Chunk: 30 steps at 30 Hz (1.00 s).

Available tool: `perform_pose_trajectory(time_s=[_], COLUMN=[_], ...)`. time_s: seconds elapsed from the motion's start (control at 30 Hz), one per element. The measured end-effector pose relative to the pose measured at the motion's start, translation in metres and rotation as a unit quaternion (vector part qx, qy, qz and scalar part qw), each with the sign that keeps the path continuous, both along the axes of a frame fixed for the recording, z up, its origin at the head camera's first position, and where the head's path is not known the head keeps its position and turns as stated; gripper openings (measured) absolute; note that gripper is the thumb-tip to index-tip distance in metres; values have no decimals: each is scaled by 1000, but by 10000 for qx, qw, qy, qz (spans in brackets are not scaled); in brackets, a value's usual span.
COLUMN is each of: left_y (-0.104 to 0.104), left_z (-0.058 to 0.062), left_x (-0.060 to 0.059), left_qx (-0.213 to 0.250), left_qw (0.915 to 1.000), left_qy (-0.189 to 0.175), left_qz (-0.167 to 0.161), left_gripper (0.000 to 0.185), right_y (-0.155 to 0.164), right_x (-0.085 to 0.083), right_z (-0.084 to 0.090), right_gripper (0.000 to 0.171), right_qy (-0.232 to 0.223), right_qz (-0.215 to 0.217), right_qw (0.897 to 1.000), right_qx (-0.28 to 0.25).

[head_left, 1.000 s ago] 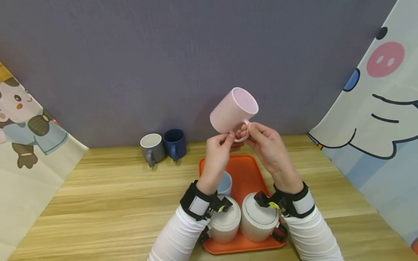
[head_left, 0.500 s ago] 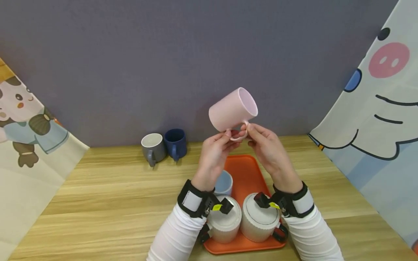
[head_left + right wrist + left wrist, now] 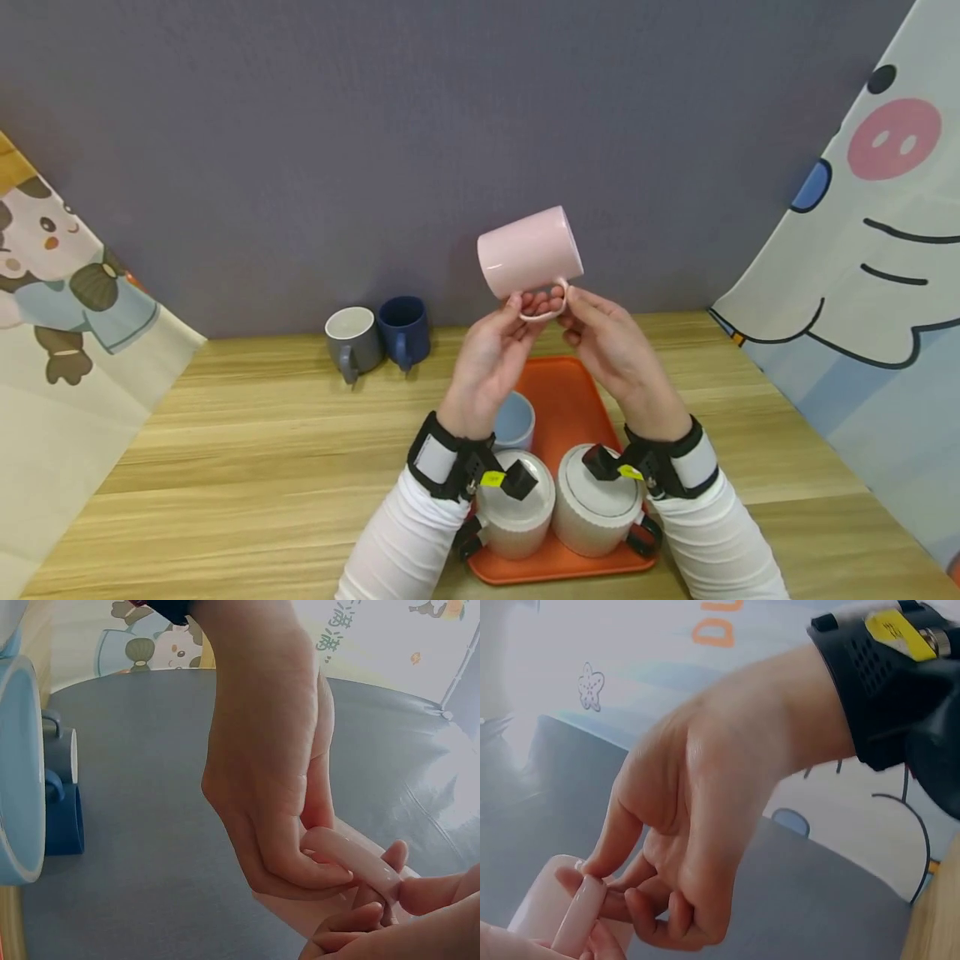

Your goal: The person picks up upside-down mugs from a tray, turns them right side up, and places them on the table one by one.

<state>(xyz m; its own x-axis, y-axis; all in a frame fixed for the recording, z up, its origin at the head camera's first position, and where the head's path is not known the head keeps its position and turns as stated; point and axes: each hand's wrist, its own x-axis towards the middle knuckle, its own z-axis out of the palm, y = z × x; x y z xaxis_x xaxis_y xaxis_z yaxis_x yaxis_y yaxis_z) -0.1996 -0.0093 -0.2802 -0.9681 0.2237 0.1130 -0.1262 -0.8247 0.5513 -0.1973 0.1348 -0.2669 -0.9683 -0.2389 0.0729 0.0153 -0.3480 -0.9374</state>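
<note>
A pink mug (image 3: 529, 252) is held in the air above the orange tray (image 3: 572, 390), lying on its side with its mouth turned right and its handle (image 3: 542, 310) hanging down. My left hand (image 3: 519, 312) and right hand (image 3: 570, 312) both pinch that handle from either side. The left wrist view shows the right hand (image 3: 705, 810) with its fingers curled at the pink handle (image 3: 581, 915). The right wrist view shows the left hand (image 3: 270, 787) gripping the handle (image 3: 352, 859).
On the tray stand a light blue mug (image 3: 514, 419) and two white lidded jars (image 3: 516, 504) (image 3: 596, 500), under my wrists. A grey mug (image 3: 350, 337) and a navy mug (image 3: 402, 329) sit by the back wall. Cartoon-printed cloths hang at both sides of the wooden table (image 3: 262, 433).
The pink mug has rolled from mouth-toward-me to lying sideways, so its inside no longer shows. Both hands stayed on the handle and shifted slightly left.
</note>
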Motion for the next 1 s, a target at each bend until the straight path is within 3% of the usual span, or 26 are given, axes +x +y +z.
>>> perform_pose_trajectory(time_s=[0.17,0.33,0.43,0.7,1.0], left_y=[-1,-1,-1,0,-1], left_z=[1,2,2,3,4], left_x=[-1,-1,-1,1,2], left_qx=[572,792,683,189,-4], left_qw=[9975,9959,9970,9984,9976], left_qy=[-302,-392,-375,102,45], left_qz=[-280,-166,5,517,687], left_gripper=[26,24,24,29,28], right_y=[1,3,3,2,-2], right_x=[-2,-3,-3,-3,-1], right_z=[-1,0,0,0,0], right_gripper=[31,25,24,32,31], right_qy=[-104,-460,-576,-609,-697], right_qz=[261,689,832,1307,1210], right_qw=[9994,9941,9908,9822,9819], right_qx=[-221,-700,-897,-1204,-1278])
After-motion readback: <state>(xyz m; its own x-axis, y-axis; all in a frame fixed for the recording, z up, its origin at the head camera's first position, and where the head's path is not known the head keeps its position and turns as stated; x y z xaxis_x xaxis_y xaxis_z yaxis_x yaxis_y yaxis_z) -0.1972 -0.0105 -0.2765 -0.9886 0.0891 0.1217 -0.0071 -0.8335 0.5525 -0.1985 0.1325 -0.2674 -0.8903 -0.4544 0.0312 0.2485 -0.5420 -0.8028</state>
